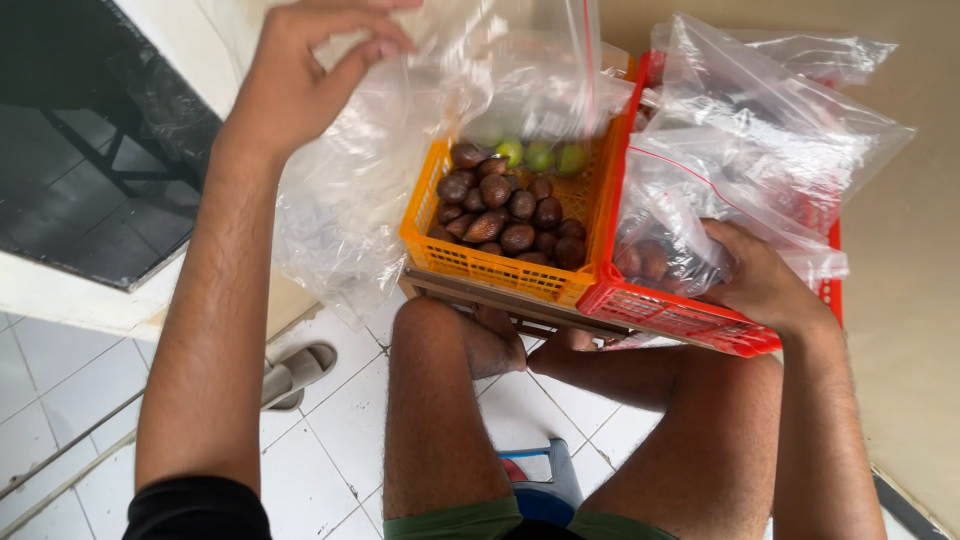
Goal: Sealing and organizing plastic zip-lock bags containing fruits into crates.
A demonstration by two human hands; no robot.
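The left hand (300,75) pinches the top edge of an empty clear plastic zip bag (350,190), limp, light and probably slippery. The right hand (760,280) is closed around a clear red-zipped bag of brown scaly fruit (670,245), heavier and best cupped from below, resting in the red plastic basket (680,318) beside an orange plastic basket (480,262).
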